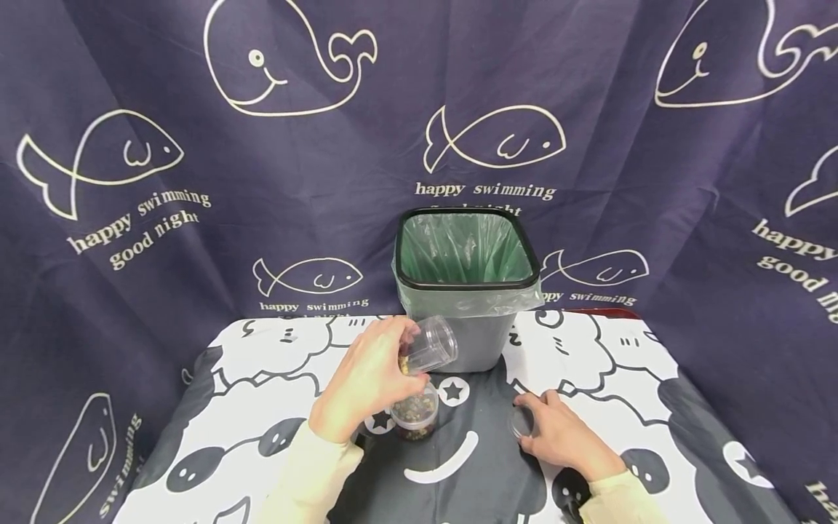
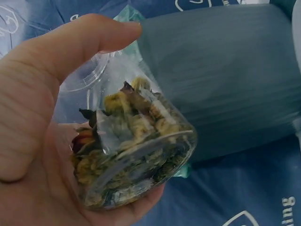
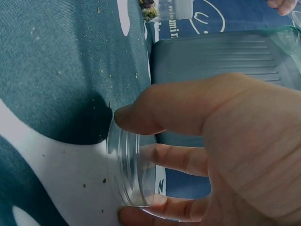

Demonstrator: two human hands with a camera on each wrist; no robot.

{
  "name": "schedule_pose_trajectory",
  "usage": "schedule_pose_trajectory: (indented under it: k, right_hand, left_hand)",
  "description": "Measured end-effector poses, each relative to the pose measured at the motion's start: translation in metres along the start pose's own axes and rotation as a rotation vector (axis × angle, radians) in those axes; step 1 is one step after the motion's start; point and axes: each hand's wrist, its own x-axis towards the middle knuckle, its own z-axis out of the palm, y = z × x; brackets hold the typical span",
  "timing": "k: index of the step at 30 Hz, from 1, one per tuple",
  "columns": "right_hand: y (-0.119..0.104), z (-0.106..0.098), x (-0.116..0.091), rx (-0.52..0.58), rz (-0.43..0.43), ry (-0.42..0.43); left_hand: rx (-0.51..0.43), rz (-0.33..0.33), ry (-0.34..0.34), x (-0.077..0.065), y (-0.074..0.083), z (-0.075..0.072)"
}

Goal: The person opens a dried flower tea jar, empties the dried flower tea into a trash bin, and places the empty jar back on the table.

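Note:
My left hand (image 1: 369,375) grips a clear plastic jar (image 1: 433,349) around its side, in front of the bin. The jar is tilted, its uncovered mouth toward the right. Dried flower heads (image 2: 136,117), yellowish with some dark red, lie against its base in the left wrist view. Just below stands a second jar (image 1: 415,418) of dried flowers, upright with its lid on. Over to the right, my right hand (image 1: 563,431) holds a clear round lid (image 3: 124,165) by its rim, thumb on one side and fingers on the other, close over the cloth.
A grey bin (image 1: 468,335) with a black rim and a clear liner bag stands at the back middle of the table. Small crumbs dot the printed tablecloth (image 3: 61,70). Behind hangs a dark blue curtain (image 1: 314,189) with whale and fish drawings.

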Motion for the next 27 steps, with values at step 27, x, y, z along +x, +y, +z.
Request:
schedule_pose_trajectory:
  k: [27]
  right_hand:
    - [0.003, 0.002, -0.001, 0.021, 0.008, 0.010]
  left_hand:
    - [0.091, 0.124, 0.041, 0.048, 0.015, -0.064]
